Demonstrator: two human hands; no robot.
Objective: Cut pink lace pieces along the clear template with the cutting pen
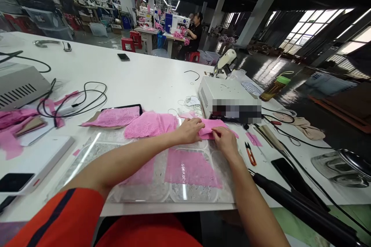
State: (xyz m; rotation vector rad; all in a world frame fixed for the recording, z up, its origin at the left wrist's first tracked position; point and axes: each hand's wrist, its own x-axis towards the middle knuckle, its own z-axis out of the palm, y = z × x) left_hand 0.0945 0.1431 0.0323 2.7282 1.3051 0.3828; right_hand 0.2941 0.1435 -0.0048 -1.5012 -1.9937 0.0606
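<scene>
A piece of pink fabric (216,124) lies at the far edge of the clear plastic sheet (139,194), in front of the grey box. My left hand (189,130) reaches across, its fingers closed on the fabric's left part. Close beside it, my right hand (224,141) pinches the near edge between thumb and fingers. Left of my hands are a heap of pink lace fabric (152,124) and a pink stack (120,117) on brown card. Flat pink pieces (189,168) show at the clear sheet, below my hands; whether under or on it I cannot tell.
A grey control box (228,90) stands just beyond my hands. Orange thread snips (250,154), a black-handled tool (292,197) and a glass container (339,168) are on the right. Cables (95,88) and a white box (49,162) lie left. A person sits at a sewing machine beyond.
</scene>
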